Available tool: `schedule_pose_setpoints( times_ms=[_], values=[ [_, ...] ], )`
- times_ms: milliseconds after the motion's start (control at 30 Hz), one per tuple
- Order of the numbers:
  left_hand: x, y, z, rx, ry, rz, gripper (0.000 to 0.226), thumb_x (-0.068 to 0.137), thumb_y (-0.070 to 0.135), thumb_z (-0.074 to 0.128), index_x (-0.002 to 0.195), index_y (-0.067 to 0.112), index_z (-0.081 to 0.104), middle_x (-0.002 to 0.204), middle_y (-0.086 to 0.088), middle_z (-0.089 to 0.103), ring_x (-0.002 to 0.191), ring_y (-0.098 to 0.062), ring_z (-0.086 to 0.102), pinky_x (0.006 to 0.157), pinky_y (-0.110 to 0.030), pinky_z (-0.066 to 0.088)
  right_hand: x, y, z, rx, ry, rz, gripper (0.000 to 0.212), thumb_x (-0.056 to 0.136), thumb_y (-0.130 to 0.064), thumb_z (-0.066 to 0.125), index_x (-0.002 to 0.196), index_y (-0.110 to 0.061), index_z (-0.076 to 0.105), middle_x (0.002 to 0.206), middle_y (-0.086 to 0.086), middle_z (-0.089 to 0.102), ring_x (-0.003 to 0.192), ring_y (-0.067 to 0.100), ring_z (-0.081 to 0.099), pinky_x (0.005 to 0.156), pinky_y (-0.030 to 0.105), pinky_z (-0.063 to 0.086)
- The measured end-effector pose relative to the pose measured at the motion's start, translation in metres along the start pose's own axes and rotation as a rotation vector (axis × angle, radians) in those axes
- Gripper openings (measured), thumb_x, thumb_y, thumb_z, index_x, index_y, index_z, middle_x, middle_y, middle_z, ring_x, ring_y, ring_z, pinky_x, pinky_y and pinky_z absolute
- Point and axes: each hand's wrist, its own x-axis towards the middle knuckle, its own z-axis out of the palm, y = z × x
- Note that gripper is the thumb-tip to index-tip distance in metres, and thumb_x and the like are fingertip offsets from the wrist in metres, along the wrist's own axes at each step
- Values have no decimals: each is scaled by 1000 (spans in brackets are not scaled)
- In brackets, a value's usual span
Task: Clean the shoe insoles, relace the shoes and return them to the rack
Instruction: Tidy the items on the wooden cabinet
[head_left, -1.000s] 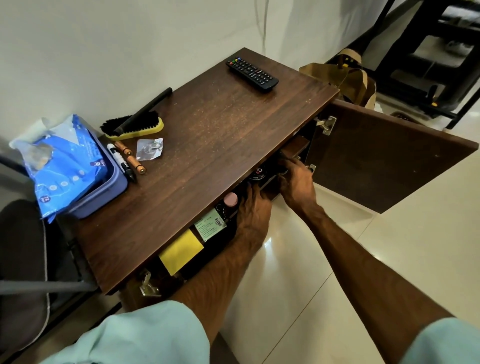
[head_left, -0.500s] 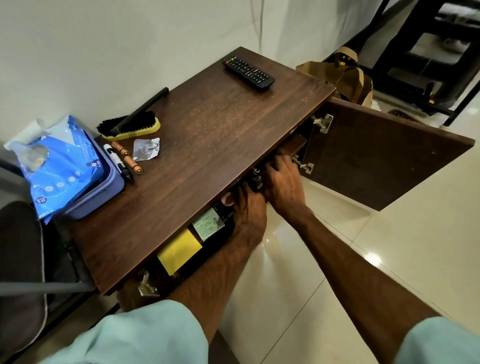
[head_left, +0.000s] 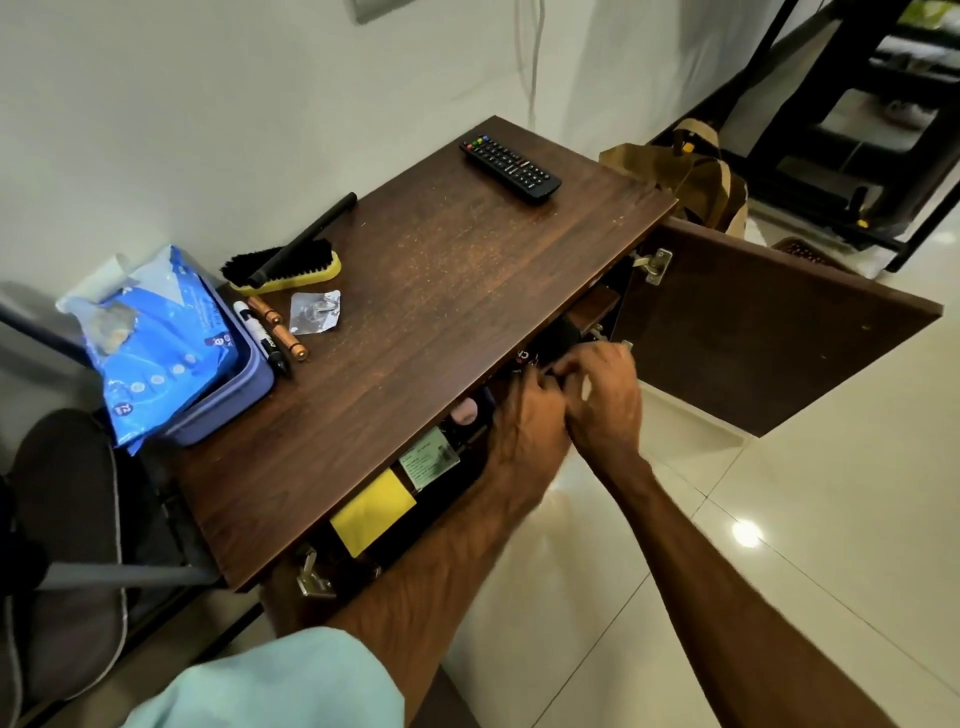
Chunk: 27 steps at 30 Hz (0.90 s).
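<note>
A dark wooden desk is set against a white wall, its cupboard door swung open at the right of the frame. At upper left a blue wipes pack and a shoe brush are laid on it, with a remote farther right. Below the front edge, the left hand is reached into the cupboard, its grip hidden. The right hand, apart from it a second ago, has been brought against it, grip curled on a blurred dark item.
</note>
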Motion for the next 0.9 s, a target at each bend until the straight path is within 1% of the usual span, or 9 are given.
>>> schedule_pose_setpoints(
  times_ms=[133,233,300,400,467,533,700,800,900],
  values=[
    [7,25,-34,-93,185,168,30,88,1,65,118,1,62,115,-15,63,101,-25,62,78,-28,51,29,-27,-42,143,253,-48,21,83,12,59,86,-8,65,87,4,62,87,21,54,77,28,41],
    [25,30,-69,-91,448,212,29,90,11,49,113,3,64,113,-13,62,99,-23,58,76,-24,46,78,-45,-44,158,240,-49,16,89,0,57,100,-9,65,99,4,64,93,19,56,83,24,41],
    [41,23,-88,-28,517,144,32,86,15,48,113,6,62,115,-10,60,103,-23,54,79,-26,46,119,-58,-29,131,168,-18,21,93,-14,59,113,-10,63,112,3,62,105,16,55,91,24,42],
    [57,8,-107,33,363,5,32,88,19,65,117,8,58,119,-10,57,108,-23,52,87,-32,48,179,-61,9,13,-36,66,44,92,-31,66,130,-12,55,132,7,55,123,21,49,102,26,37],
    [63,-3,-113,55,236,-1,30,92,24,66,116,9,57,121,-10,55,111,-23,49,90,-32,43,212,-52,33,-74,-217,137,59,91,-43,67,140,-14,48,142,13,49,134,30,44,112,39,38],
    [63,-8,-114,80,192,54,25,94,24,63,113,9,58,119,-9,55,112,-23,48,88,-30,39,233,-43,47,-154,-335,190,62,90,-46,68,141,-16,48,142,16,52,135,35,45,112,49,41],
    [64,-9,-110,93,238,77,22,94,27,65,110,12,62,117,-7,57,111,-22,49,86,-29,41,234,-36,39,-179,-222,188,34,87,-29,75,117,-12,72,113,11,72,106,28,66,92,43,57],
    [60,-4,-105,112,222,46,21,96,23,63,114,13,63,123,-6,56,116,-22,48,88,-32,45,191,-32,7,-38,-136,165,35,87,-23,75,121,-18,75,115,4,75,106,21,69,96,33,55],
    [47,8,-101,140,186,39,32,96,19,62,126,11,60,133,-6,52,124,-22,45,95,-33,48,131,-21,-29,12,-20,139,38,95,-22,68,132,-14,67,123,8,71,112,21,63,99,28,46]
  ],
)
